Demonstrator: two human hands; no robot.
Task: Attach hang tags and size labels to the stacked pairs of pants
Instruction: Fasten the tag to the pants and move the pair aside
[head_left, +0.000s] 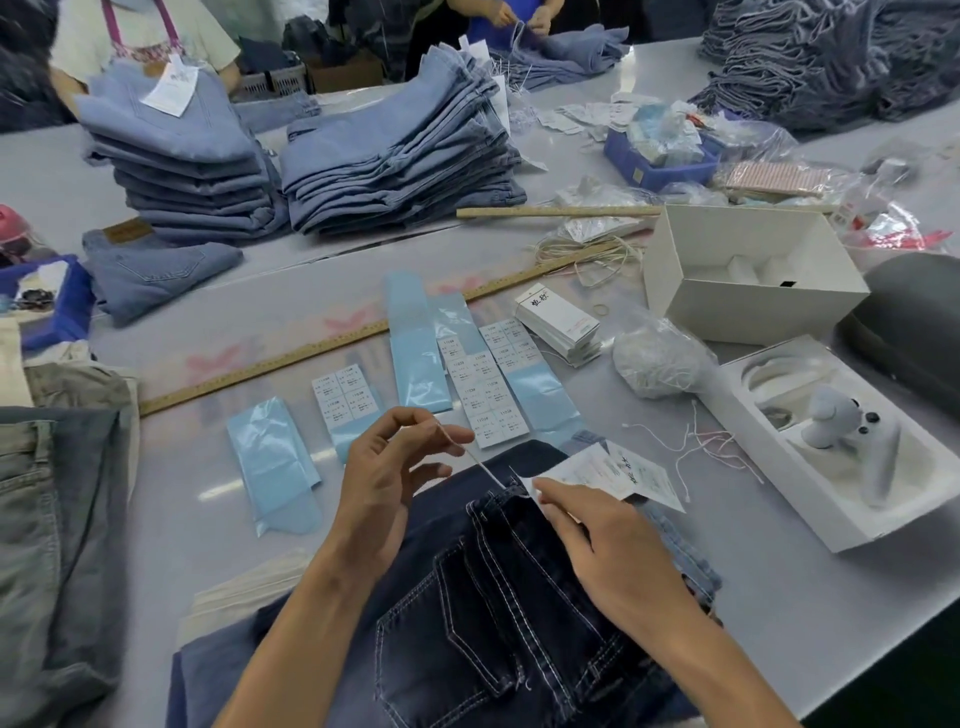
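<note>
The left hand is raised just above the waistband of the dark jeans, thumb and forefinger pinching a thin white string and holding it taut; the other fingers are spread loosely. The string slants down to the waistband, where the right hand rests on the denim, its fingertips pinching the near corner of a white hang tag. The tag lies partly on the jeans and partly on the grey table, tilted, printed side up

The dark jeans lie flat at the near edge, back pocket upward, on top of other blue denim. Just beyond the hands lie sheets of white size labels on pale blue backing strips, spread side by side. Right of them sits a stack of hang tags, and near that a clear bag of strings, with loose strings on the table beside it. A long wooden ruler runs diagonally behind the labels. Grey-green pants lie at the left edge. Two stacks of folded light blue jeans stand at the far side, well apart from the hands. An open white box sits to the right
</note>
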